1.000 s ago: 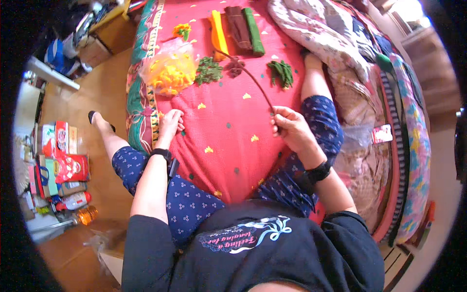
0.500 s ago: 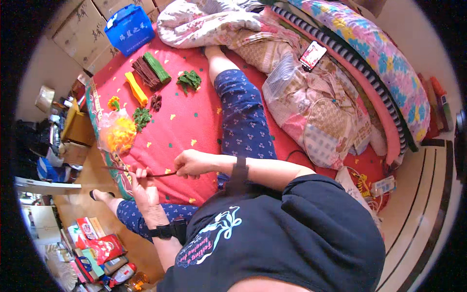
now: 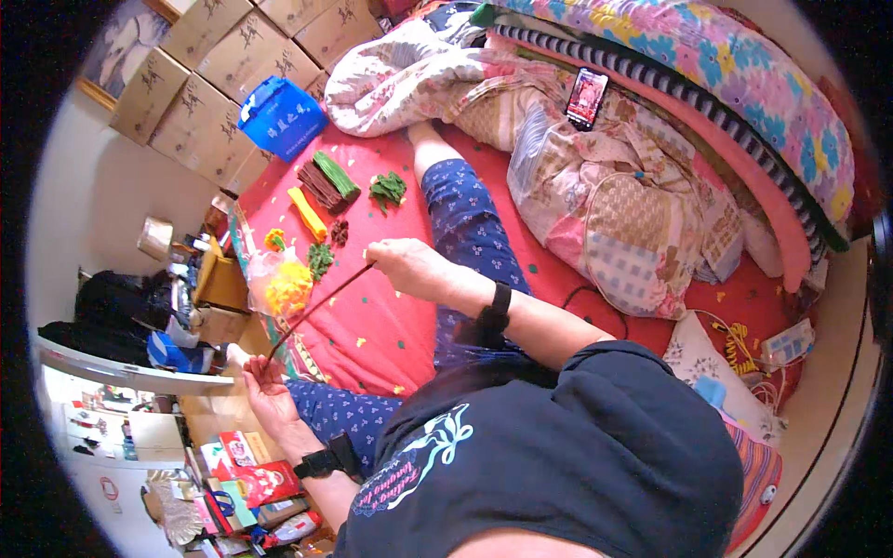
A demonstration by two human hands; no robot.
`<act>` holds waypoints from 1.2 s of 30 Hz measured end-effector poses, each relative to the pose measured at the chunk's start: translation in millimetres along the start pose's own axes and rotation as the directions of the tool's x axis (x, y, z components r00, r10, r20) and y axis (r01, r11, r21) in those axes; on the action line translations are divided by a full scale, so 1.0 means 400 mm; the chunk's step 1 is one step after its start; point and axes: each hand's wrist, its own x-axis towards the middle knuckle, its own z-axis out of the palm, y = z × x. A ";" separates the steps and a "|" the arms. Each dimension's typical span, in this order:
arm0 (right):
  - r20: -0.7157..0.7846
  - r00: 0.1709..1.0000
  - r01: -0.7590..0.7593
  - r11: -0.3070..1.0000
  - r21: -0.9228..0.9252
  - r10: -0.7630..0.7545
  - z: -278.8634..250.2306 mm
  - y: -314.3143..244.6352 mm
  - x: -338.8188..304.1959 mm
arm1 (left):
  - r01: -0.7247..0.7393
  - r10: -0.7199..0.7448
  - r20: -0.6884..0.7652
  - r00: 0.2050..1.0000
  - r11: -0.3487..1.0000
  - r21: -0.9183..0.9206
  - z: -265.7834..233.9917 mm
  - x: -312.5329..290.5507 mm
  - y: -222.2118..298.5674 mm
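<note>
A thin dark-brown stem, like a pipe cleaner (image 3: 321, 307), stretches between my two hands in a slight slanting bow. My right hand (image 3: 409, 270) is closed on its upper end, above the red bed cover. Lower left, my left hand (image 3: 268, 395) pinches the other end near the bed's edge. Beyond them lie bundles of similar stems: green (image 3: 335, 177), brown (image 3: 319, 187) and yellow (image 3: 307, 216). Around these are green leaf-like pieces (image 3: 387, 191), a second green cluster (image 3: 319, 261), small brown pieces (image 3: 339, 232), an orange-yellow flower (image 3: 274, 239) and a yellow bunch in clear plastic (image 3: 288, 288).
A blue bag-like container (image 3: 282, 119) stands at the far edge, before stacked cardboard boxes (image 3: 246, 60). Rumpled patterned quilts (image 3: 642, 214) lie at the right, with a phone (image 3: 587, 99) on them. My legs (image 3: 470, 214) spread across the bed. Packages (image 3: 256, 479) crowd the floor lower left.
My hands have moved farther apart: the right up and away, the left slightly down. More of the brown pipe cleaner now spans between them. The whole view has shifted.
</note>
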 end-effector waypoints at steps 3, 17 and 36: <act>-0.107 0.994 0.008 1.000 0.016 -0.006 -0.051 -0.019 0.001 | -0.034 0.026 0.045 0.999 0.982 0.184 0.053 -0.017 0.021; 0.154 0.956 0.233 0.964 0.130 -0.251 -0.080 -0.205 -0.057 | -0.377 -0.115 0.451 0.885 0.391 0.840 0.410 -0.162 -0.131; 0.131 0.987 -0.161 0.618 0.770 0.094 0.004 -0.231 0.045 | 0.024 -0.326 0.410 0.852 0.806 0.591 0.317 -0.057 -0.185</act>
